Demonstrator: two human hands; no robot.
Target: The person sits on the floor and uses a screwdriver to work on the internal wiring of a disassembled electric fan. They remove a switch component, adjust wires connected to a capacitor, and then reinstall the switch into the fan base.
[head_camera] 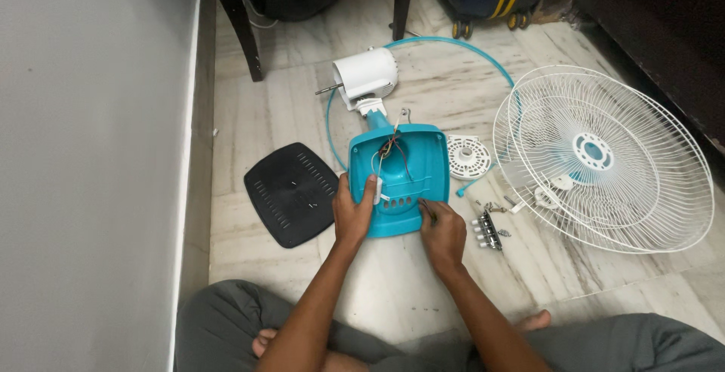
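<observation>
I keep my left hand (pixel 353 213) clamped on the upturned teal plastic fan base (pixel 398 183) on the marble floor (pixel 393 289); right hand (pixel 442 230), fingers pinched narrow, should work squarely at its near rim slots, clear of the loose wires (pixel 391 148).

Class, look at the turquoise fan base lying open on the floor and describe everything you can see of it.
The turquoise fan base looks like moulded plastic, a rounded square shell lying hollow side up on the marble floor. Loose coloured wires run inside it, and a row of small slots lines its near wall. Its neck joins the white motor housing. The left hand grips its near left edge; the right hand touches its near right edge.
</observation>
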